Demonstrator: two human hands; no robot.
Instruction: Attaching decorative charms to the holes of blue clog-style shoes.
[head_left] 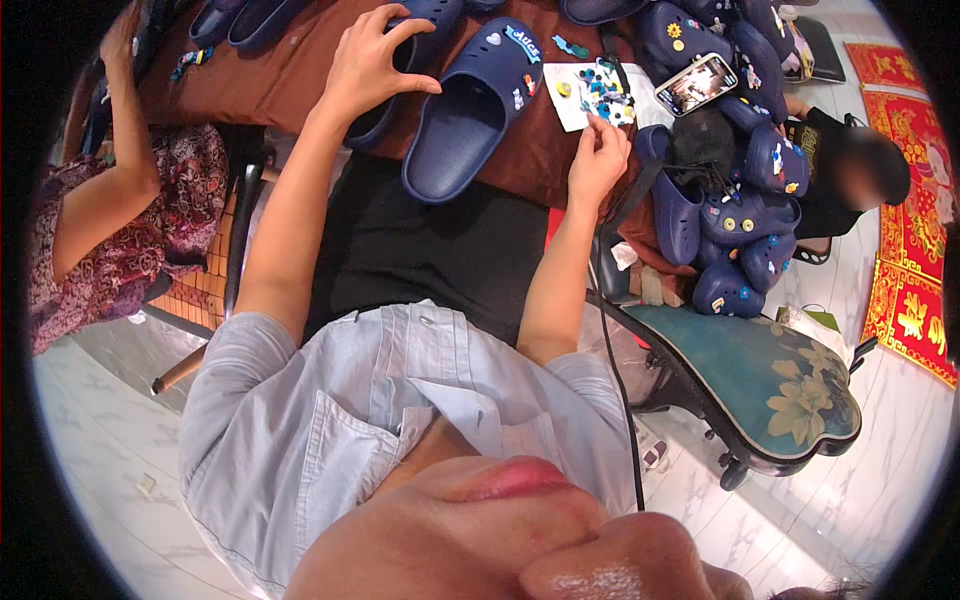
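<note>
Sitting at a brown-covered table (300, 80) with a pile of navy clogs, left hand (372, 62) gripping the rim of one dark blue clog (400, 75) near the table's front edge, fingers curled over the top and thumb hooked along the side. Right hand (597, 155) pinching something tiny between thumb and fingertips, too small to make out, hovering right at the lower edge of a white card (572, 105) covered in little colourful shoe charms (603, 90). Lying between the two hands: another navy clog (475, 105), opening facing up, already wearing a few charms on its strap and toe. Resting just past the card, a phone (697, 83) with its screen lit, leaning on more clogs. Heaping up on the right, a stack of decorated clogs (735, 200) beside a black tangled clump. Standing lower right, a teal chair (770, 375) with a flower-print seat. Reaching onto the table at far left, another person's arm (115, 120) in a patterned top; sitting at far right, a second person in black (830, 180)
</note>
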